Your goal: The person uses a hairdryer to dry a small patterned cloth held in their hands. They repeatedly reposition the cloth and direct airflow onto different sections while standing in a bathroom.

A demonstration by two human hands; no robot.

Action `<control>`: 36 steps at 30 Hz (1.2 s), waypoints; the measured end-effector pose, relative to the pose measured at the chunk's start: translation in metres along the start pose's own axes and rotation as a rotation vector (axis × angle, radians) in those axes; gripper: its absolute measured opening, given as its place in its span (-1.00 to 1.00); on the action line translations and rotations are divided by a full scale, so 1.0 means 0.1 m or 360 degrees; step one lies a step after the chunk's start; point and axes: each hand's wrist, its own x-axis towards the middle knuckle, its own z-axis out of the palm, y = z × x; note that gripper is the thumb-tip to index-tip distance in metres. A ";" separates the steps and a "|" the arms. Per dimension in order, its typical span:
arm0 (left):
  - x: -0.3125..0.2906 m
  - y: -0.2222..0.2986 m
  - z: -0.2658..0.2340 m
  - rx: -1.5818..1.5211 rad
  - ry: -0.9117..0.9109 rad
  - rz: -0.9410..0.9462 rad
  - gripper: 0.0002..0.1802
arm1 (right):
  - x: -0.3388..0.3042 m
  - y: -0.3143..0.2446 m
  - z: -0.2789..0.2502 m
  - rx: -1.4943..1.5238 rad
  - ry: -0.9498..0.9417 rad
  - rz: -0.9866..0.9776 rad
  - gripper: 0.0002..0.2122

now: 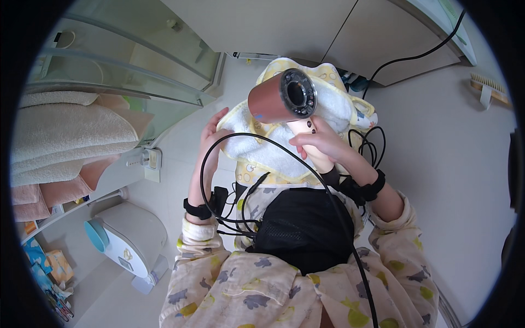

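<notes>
Hair dryer [269, 100], gripped in the right hand [324, 140], is held over a yellow-edged white towel [260, 152] whose left edge the left hand [209, 133] pinches; sound handling keeps the dryer off the fabric and the looping black cable [240, 134] clear.

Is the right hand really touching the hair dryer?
Touching. The head view shows the right hand gripping the hair dryer around its pale handle.
</notes>
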 end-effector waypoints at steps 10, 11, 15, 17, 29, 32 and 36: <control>0.41 0.10 -0.11 -0.0353 -0.0384 -0.0453 -0.64 | 0.01 -0.07 0.01 0.0004 0.0063 0.0012 -0.65; 0.42 0.10 -0.07 -0.0645 -0.0433 -0.0495 -0.64 | -0.01 -0.07 0.00 0.0036 0.0053 0.0015 -0.65; 0.38 0.03 0.05 -0.1263 -0.0500 -0.0592 -0.61 | -0.09 -0.08 0.00 0.0014 0.0057 -0.0059 -0.67; 0.33 -0.02 0.10 -0.1316 -0.0476 -0.0517 -0.62 | -0.14 -0.10 -0.02 0.0130 0.0043 -0.0016 -0.67; 0.15 -0.11 0.06 -0.1667 -0.0700 -0.0367 -0.57 | -0.20 -0.11 -0.03 -0.0195 0.0085 -0.0154 -0.72; 0.16 -0.14 0.05 -0.1762 -0.0695 -0.0431 -0.56 | -0.22 -0.11 -0.04 -0.0129 0.0076 -0.0101 -0.78; 0.13 -0.12 0.07 -0.1824 -0.0754 -0.0480 -0.55 | -0.25 -0.10 -0.05 -0.0169 0.0114 -0.0202 -0.76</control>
